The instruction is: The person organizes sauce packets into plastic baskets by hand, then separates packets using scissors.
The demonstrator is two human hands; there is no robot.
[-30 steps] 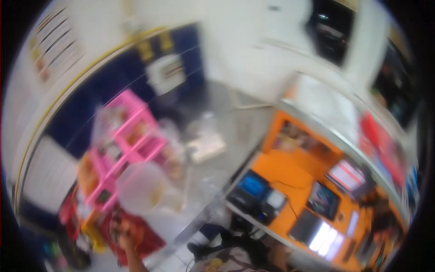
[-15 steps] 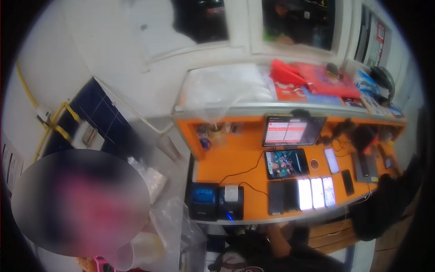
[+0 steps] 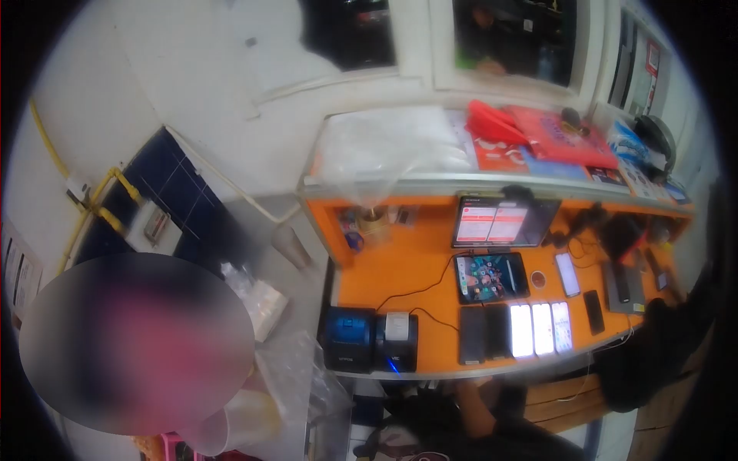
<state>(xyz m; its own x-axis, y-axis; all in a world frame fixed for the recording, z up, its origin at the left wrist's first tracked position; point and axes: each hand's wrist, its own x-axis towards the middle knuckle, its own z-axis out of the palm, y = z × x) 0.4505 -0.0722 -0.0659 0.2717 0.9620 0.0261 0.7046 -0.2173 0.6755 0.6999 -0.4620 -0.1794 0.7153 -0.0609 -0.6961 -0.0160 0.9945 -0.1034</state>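
Bare skin of my right arm (image 3: 475,409) shows at the bottom centre, just below the front edge of the orange desk (image 3: 400,269). Its fingers cannot be made out, so whether my right hand holds anything is hidden. Nearest above it are several phones (image 3: 543,330) in a row, some with lit screens. Left of them stand two black printers (image 3: 350,339), one with a white paper slip. A tablet (image 3: 492,277) lies behind the phones, below a monitor (image 3: 500,221). My left hand is not in view.
Plastic bags (image 3: 392,146) and red packages (image 3: 561,138) lie on the upper shelf. A translucent container (image 3: 238,422) and part of a pink basket (image 3: 175,447) are at lower left, partly hidden by a blurred oval. A person (image 3: 483,38) is beyond the window.
The view has swung right, from the pink basket to the desk. My left hand, seen near the basket a second ago, has left the view. Over the last half second little has moved.
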